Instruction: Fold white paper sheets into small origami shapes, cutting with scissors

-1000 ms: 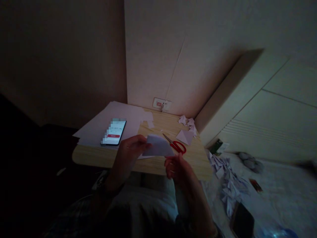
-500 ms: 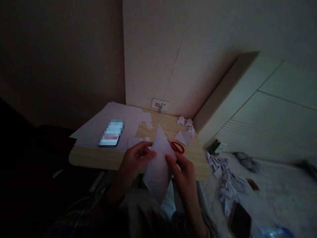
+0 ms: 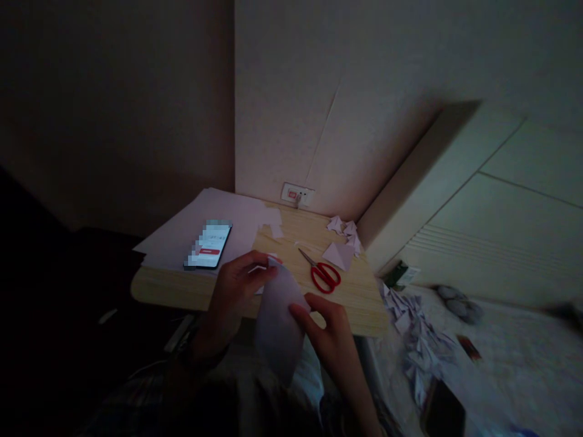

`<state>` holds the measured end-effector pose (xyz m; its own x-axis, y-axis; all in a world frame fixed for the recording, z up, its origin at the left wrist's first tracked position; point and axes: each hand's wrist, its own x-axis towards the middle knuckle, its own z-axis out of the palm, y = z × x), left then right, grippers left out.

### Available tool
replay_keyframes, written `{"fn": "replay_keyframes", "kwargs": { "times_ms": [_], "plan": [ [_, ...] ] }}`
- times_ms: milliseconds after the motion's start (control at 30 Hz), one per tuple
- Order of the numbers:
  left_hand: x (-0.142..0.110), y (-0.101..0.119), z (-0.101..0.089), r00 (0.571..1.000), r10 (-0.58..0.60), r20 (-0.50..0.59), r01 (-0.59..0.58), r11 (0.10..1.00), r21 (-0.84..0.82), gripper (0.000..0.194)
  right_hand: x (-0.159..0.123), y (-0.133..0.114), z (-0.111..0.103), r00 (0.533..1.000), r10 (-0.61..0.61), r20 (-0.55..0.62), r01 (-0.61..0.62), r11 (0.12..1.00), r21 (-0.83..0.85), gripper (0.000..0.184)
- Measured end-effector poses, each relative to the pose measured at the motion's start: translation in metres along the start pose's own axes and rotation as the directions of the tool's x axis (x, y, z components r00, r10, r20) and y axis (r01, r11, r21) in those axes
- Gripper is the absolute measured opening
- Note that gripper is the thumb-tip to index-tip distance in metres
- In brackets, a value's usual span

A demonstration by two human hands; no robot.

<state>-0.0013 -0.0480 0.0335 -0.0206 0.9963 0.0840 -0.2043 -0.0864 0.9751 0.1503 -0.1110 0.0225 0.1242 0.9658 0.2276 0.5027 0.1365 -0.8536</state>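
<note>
A white sheet of paper [image 3: 280, 321] is held up in front of the table's near edge, slightly curved, its lower end above my lap. My left hand [image 3: 239, 285] pinches its top corner between thumb and fingers. On the right edge, my right hand [image 3: 325, 321] grips the sheet with thumb and forefinger. Red-handled scissors [image 3: 322, 273] lie just beyond, blades pointing up and left. Beside them rests a folded paper triangle [image 3: 337, 255], and several small folded paper pieces [image 3: 342, 226] sit at the table's back right corner.
On the wooden table [image 3: 182, 288], a lit phone [image 3: 209, 246] lies on a stack of white paper [image 3: 241, 209]. Paper scraps [image 3: 274, 224] are beside it. A wall socket [image 3: 297, 194] is behind. On the bed at right are many folded papers [image 3: 419, 346] and a dark phone [image 3: 443, 409].
My left hand has moved from the sheet's left side to its top corner, which now bends over. The sheet and right hand have shifted down and left, uncovering the scissors.
</note>
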Motion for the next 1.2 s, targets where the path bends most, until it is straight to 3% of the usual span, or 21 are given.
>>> {"fn": "replay_keyframes", "kwargs": {
  "times_ms": [200, 500, 567, 667, 767, 867, 967, 1067, 1200],
  "plan": [
    [0.007, -0.008, -0.007, 0.998, -0.012, -0.068, 0.006, 0.997, -0.077, 0.019, 0.003, -0.007, 0.003, 0.995, -0.063, 0.071, 0.060, 0.997, 0.045, 0.029],
    [0.010, -0.001, -0.002, 0.998, 0.047, -0.043, -0.053, 0.983, -0.177, 0.012, 0.005, -0.007, 0.004, 0.997, -0.043, 0.060, 0.042, 0.999, 0.005, 0.031],
    [0.010, -0.001, -0.001, 0.999, 0.049, 0.004, -0.048, 0.986, -0.159, 0.016, 0.004, -0.005, 0.003, 0.998, -0.048, 0.051, 0.048, 0.999, -0.005, 0.031],
    [0.008, 0.001, 0.000, 0.993, -0.014, 0.119, 0.021, 0.998, -0.061, 0.037, 0.003, -0.003, 0.002, 0.999, -0.045, 0.030, 0.045, 0.999, -0.008, 0.030],
    [0.007, 0.002, 0.002, 0.994, -0.052, 0.093, 0.052, 0.999, 0.003, 0.020, 0.002, -0.003, 0.002, 0.997, -0.054, 0.054, 0.054, 0.999, 0.003, 0.030],
    [0.005, 0.002, 0.001, 0.997, -0.058, 0.046, 0.058, 0.998, -0.017, 0.024, 0.003, -0.005, 0.002, 0.996, -0.063, 0.060, 0.063, 0.998, 0.016, 0.028],
    [0.004, -0.001, -0.001, 0.980, -0.116, 0.164, 0.126, 0.991, -0.052, 0.028, 0.004, -0.004, 0.001, 0.998, -0.045, 0.035, 0.045, 0.999, 0.015, 0.028],
    [0.002, -0.004, -0.001, 0.935, -0.220, 0.278, 0.228, 0.974, 0.003, 0.032, 0.004, -0.003, 0.001, 0.998, -0.053, 0.015, 0.053, 0.998, 0.015, 0.030],
    [-0.004, -0.007, 0.002, 0.957, -0.183, 0.227, 0.177, 0.983, 0.046, 0.027, 0.000, -0.005, 0.003, 0.998, -0.066, 0.012, 0.066, 0.998, 0.001, 0.031]
  ]
}}
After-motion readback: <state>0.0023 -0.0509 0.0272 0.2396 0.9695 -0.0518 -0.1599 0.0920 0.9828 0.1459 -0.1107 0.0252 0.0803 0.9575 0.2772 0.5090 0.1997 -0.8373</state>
